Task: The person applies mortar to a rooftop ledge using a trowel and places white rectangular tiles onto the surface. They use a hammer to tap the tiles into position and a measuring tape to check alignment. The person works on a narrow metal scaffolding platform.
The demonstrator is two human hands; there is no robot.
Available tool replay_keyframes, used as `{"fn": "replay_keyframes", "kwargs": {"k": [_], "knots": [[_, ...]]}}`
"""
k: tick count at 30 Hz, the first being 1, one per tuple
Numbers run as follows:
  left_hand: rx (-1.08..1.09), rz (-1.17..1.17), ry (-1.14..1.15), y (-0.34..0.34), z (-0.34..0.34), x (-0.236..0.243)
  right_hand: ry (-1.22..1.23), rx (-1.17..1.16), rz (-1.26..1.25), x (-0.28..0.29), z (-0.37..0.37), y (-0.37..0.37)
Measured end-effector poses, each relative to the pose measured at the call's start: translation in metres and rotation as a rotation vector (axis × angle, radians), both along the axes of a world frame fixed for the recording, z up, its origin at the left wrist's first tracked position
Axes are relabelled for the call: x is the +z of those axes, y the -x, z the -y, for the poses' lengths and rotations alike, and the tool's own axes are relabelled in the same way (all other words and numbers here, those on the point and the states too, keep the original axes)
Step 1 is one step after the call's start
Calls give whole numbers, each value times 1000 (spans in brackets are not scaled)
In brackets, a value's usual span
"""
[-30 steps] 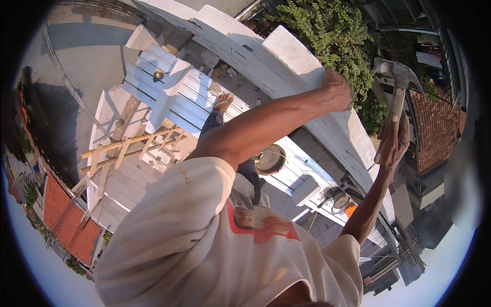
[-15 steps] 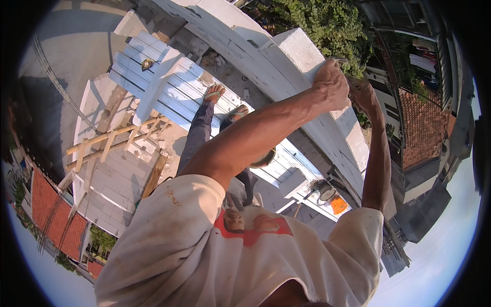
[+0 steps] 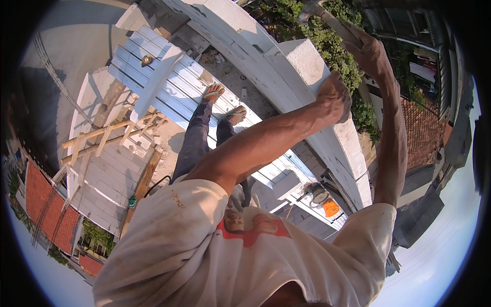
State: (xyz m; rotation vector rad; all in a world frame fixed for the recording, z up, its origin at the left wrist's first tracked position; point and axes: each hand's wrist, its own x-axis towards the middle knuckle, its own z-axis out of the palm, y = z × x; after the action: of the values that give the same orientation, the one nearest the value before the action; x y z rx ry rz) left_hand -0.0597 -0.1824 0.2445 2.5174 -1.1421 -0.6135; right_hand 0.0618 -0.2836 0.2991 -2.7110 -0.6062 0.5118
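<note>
My left hand (image 3: 335, 99) is closed in a fist over the top of a pale block wall (image 3: 353, 148), just right of a raised white block (image 3: 303, 60). Whatever its fingers may hold is hidden. Higher up and farther right, my right hand (image 3: 369, 53) grips the wooden handle of a hammer (image 3: 335, 21). The hammer's curved metal head points up and left, in front of green leaves, clear of the wall and of my left hand.
My sandalled feet stand on blue-white ribbed metal sheets (image 3: 197, 84) beside the wall. A wooden frame (image 3: 105, 143) lies lower left. An orange object (image 3: 331, 207) and a round container (image 3: 320, 196) sit lower right. Leafy branches (image 3: 332, 51) and a tiled roof (image 3: 417, 133) lie beyond the wall.
My right hand has swung up and away from my left hand, bringing the hammer into plain view. The left hand stays closed at the wall, slightly lower in the picture.
</note>
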Motion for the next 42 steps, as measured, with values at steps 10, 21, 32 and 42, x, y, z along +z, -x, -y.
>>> {"fn": "replay_keyframes", "kwargs": {"k": [10,21,32,42], "knots": [[86,-14,55,5,12,5,539,485,34,19,-128,12],[162,-59,88,5,9,-2,-173,-54,442,98,-52,79],[135,-41,11,1,11,-6,-830,-1337,-186,26,-4,434],[48,273,109,22,-22,-10,-584,-1558,160,-36,9,562]]}}
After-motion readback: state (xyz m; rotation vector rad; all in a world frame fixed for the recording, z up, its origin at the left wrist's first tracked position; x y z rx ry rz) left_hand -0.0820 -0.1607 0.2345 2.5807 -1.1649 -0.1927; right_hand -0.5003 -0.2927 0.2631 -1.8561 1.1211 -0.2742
